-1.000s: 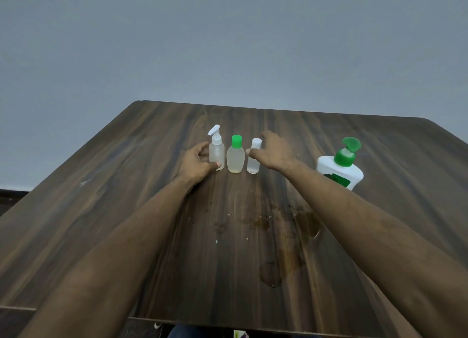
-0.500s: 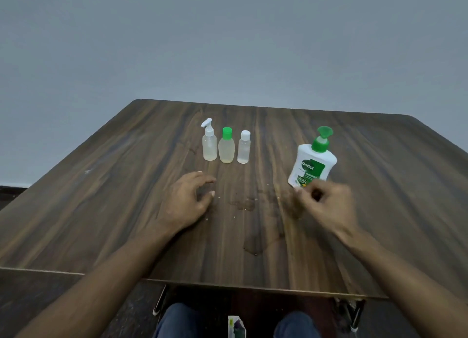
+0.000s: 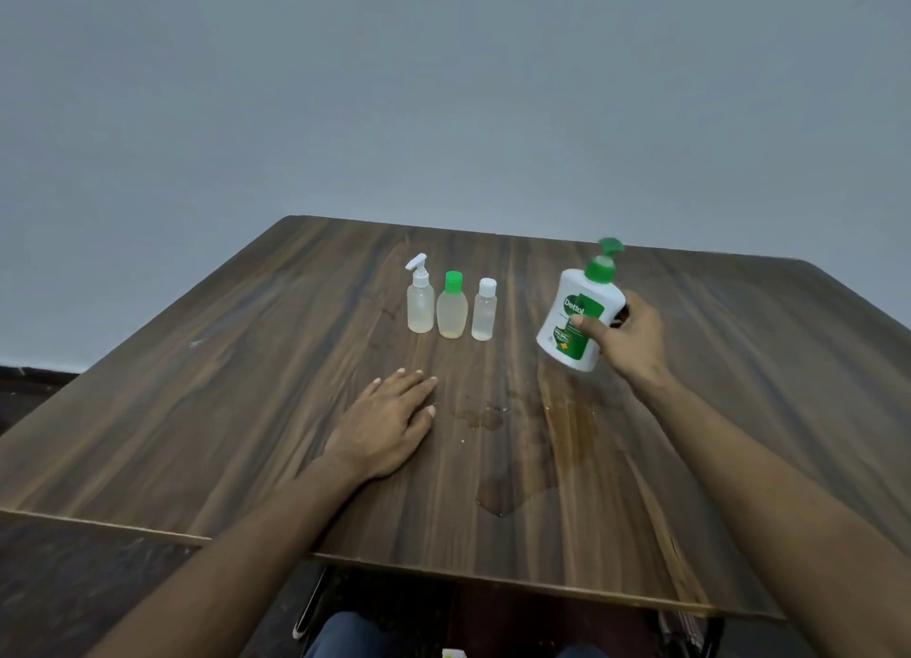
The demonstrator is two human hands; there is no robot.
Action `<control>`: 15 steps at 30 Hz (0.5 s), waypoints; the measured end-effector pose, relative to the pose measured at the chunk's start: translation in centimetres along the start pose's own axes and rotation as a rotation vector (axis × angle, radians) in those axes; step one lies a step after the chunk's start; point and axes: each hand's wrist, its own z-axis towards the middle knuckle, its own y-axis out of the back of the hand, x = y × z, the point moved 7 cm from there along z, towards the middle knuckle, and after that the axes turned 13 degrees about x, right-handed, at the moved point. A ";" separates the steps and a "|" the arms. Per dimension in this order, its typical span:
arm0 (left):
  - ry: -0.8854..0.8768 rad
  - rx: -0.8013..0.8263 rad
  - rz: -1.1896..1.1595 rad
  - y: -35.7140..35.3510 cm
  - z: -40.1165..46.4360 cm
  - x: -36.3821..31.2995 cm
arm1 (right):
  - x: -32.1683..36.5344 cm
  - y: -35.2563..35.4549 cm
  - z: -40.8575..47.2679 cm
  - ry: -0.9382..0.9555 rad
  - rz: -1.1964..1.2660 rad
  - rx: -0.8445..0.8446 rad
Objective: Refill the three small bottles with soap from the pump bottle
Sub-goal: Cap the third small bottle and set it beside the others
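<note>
The right hand (image 3: 628, 339) wraps the tilted pump bottle (image 3: 574, 320) at its broad waist (smooth plastic, likely slippery, probably hefty), while the left hand (image 3: 389, 418) lies spread flat on the desk (image 3: 222, 411).

Dim, even, cool-toned light; source not visible. Shadows faint and soft. Wet patches (image 3: 512, 460) on table (image 3: 246, 386) give dull sheen. Pump bottle (image 3: 579, 312) motion-blurred. Wide-angle bending at frame edges.

A plain indoor room, its kind not possible to tell surely; a dark wood-grain worktop (image 3: 246, 411) stands against a bare grey-blue wall (image 3: 443, 90); household toiletries stand on it, a pump soap bottle (image 3: 574, 322) and three small bottles (image 3: 451, 310); wet stains (image 3: 498, 499) mark the surface.
</note>
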 end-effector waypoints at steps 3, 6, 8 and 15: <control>0.010 0.030 0.029 -0.3 0.3 0.2 | 1.4 -1.9 3.4 0.041 0.011 0.092; 0.004 0.031 0.011 -0.2 0.2 0.2 | 1.0 -3.8 5.7 0.018 -0.047 0.208; 0.002 0.033 0.005 -0.2 0.2 0.2 | 0.2 -4.8 6.4 0.004 -0.054 0.260; 0.009 0.038 0.014 0.0 0.2 0.1 | -1.2 -6.0 6.6 -0.020 0.017 0.341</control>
